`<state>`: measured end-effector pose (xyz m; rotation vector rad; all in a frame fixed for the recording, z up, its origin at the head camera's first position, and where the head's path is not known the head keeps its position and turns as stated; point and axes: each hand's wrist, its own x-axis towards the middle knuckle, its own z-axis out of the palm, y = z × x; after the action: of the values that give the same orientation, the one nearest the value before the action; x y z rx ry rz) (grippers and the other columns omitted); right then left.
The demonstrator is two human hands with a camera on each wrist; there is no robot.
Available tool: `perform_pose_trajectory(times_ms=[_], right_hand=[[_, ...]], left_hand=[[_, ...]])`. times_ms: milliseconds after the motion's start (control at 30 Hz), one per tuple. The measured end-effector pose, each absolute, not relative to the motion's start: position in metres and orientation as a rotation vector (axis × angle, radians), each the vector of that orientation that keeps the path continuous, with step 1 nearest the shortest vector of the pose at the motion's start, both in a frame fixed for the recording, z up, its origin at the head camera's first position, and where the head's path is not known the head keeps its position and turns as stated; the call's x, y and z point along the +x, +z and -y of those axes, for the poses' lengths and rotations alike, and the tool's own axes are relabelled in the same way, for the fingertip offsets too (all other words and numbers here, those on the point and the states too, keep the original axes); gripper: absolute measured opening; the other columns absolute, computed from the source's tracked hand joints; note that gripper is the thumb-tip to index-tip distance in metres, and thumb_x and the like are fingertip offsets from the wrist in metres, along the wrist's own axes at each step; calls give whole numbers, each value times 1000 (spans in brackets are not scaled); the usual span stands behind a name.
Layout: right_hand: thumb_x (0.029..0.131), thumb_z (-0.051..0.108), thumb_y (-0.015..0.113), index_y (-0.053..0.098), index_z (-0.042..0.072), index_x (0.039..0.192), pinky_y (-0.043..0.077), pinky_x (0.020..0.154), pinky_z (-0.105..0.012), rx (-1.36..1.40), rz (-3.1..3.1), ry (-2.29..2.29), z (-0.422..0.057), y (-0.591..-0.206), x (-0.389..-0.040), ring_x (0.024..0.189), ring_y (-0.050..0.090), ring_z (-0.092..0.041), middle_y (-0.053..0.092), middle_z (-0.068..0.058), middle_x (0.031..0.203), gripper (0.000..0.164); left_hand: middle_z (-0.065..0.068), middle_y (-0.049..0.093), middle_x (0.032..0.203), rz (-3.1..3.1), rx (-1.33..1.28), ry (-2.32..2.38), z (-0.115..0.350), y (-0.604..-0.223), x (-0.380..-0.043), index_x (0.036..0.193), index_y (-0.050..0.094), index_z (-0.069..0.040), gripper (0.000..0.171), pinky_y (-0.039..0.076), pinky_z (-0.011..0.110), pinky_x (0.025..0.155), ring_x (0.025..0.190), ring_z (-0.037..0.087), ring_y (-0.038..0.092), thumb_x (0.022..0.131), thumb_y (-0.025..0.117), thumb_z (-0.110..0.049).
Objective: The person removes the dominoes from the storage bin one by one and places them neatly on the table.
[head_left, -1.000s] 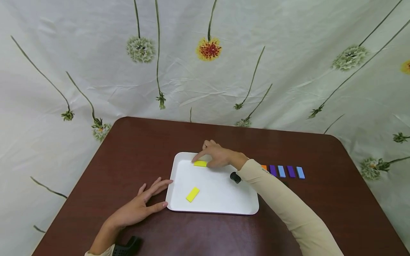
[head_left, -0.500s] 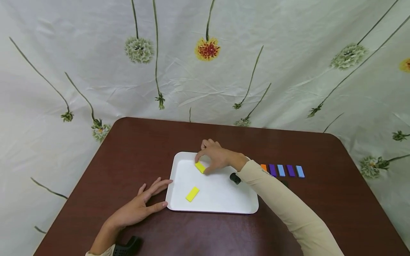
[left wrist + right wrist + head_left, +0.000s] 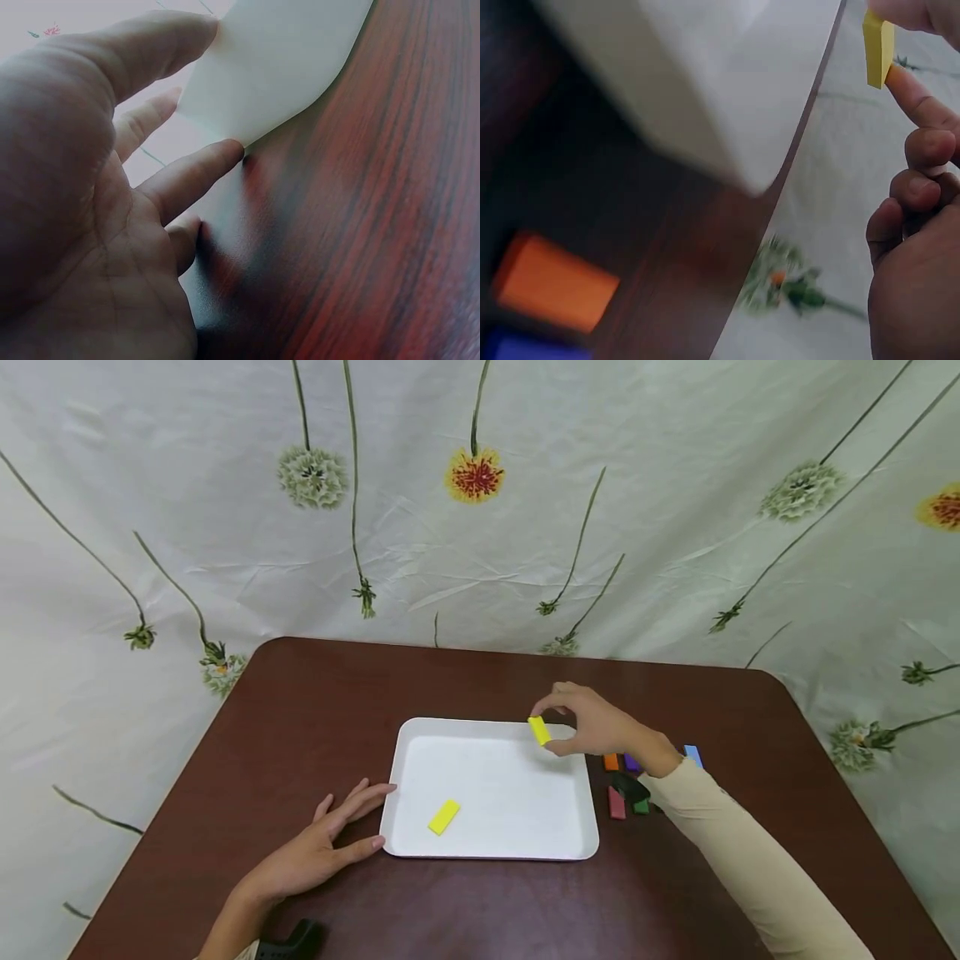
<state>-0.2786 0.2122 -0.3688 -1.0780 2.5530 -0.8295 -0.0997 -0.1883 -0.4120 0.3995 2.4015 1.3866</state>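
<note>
My right hand (image 3: 596,722) pinches a yellow block (image 3: 539,731) between thumb and index finger, over the far right corner of the white tray (image 3: 510,810). In the right wrist view the same yellow block (image 3: 878,49) is held by its ends, with the other fingers curled. A second yellow block (image 3: 444,817) lies slanted in the near left part of the tray. My left hand (image 3: 311,852) touches the tray's left rim with its thumb and fingertips, fingers spread; the left wrist view shows the left hand (image 3: 112,165) against the tray's edge (image 3: 277,67).
Right of the tray lie an orange block (image 3: 611,762), a purple block (image 3: 632,763), a light blue block (image 3: 693,754), a red block (image 3: 617,803) and a green block (image 3: 641,807). My right forearm partly covers this area. A flowered cloth (image 3: 420,527) hangs behind the brown table (image 3: 337,685).
The right hand has turned one yellow block, lifted it from the tray's far side and carried it right. The left hand stays at the rim. Red and green blocks have come into sight.
</note>
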Motion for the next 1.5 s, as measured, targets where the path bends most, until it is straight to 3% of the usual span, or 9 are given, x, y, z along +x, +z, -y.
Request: perform_pose_trajectory(times_ms=[133, 267, 600, 700, 800, 933, 1067, 1300, 1500], right_hand=[[78, 17, 86, 71, 18, 116, 37, 66, -28, -1019, -2605, -847, -256, -373, -264, 79, 40, -16, 43, -1, 81, 41], [76, 14, 87, 70, 15, 115, 44, 65, -25, -934, -2640, -857, -298, -381, -245, 81, 48, -21, 50, -4, 85, 43], [74, 12, 87, 70, 11, 110, 33, 59, -23, -801, -2803, -714, -369, -392, -209, 77, 40, -9, 42, 3, 82, 40], [74, 14, 88, 70, 10, 110, 32, 59, -22, -784, -2817, -688, -380, -396, -203, 76, 38, -6, 41, 5, 83, 41], [73, 15, 89, 69, 10, 109, 32, 60, -22, -759, -2827, -675, -387, -399, -201, 76, 37, -5, 41, 5, 83, 41], [72, 15, 88, 69, 9, 108, 31, 60, -22, -725, -2821, -672, -392, -404, -200, 74, 36, -4, 39, 4, 82, 42], [72, 15, 88, 68, 8, 109, 31, 58, -23, -693, -2815, -684, -396, -410, -198, 72, 35, -3, 39, 4, 82, 42], [75, 15, 88, 66, 9, 108, 33, 56, -22, -725, -2817, -842, -381, -406, -195, 70, 38, -6, 41, 1, 81, 40], [86, 10, 79, 65, -1, 106, 37, 58, -24, -671, -2374, -1339, -295, -382, -204, 66, 36, -8, 39, -8, 77, 27]], left_hand=[[8, 45, 156, -2407, 395, 1387, 188, -411, -99, 151, 40, -31, 62, -15, 70, 113, 155, 39, 6, 96, 68, -33], [7, 45, 156, -2411, 388, 1379, 187, -412, -99, 151, 40, -32, 62, -14, 70, 113, 155, 37, 7, 96, 68, -33], [8, 45, 156, -2428, 385, 1372, 188, -412, -98, 150, 40, -37, 61, -12, 70, 114, 153, 2, 7, 96, 68, -33], [9, 46, 155, -2426, 382, 1375, 187, -412, -98, 151, 40, -34, 62, -12, 71, 113, 153, 3, 7, 96, 68, -33], [10, 46, 155, -2423, 378, 1377, 187, -412, -98, 151, 40, -33, 62, -12, 71, 113, 156, 15, 7, 96, 68, -32], [9, 46, 155, -2424, 366, 1371, 186, -412, -99, 151, 40, -35, 62, -12, 71, 113, 156, 35, 7, 95, 69, -32], [9, 46, 155, -2423, 364, 1367, 185, -412, -100, 151, 41, -33, 63, -12, 71, 113, 154, 42, 8, 95, 69, -33], [8, 46, 155, -2417, 369, 1368, 185, -415, -100, 151, 40, -35, 63, -12, 71, 114, 155, 39, 8, 95, 69, -34], [9, 44, 156, -2411, 370, 1368, 187, -413, -101, 152, 40, -32, 63, -12, 72, 113, 157, 28, 6, 95, 69, -33]])
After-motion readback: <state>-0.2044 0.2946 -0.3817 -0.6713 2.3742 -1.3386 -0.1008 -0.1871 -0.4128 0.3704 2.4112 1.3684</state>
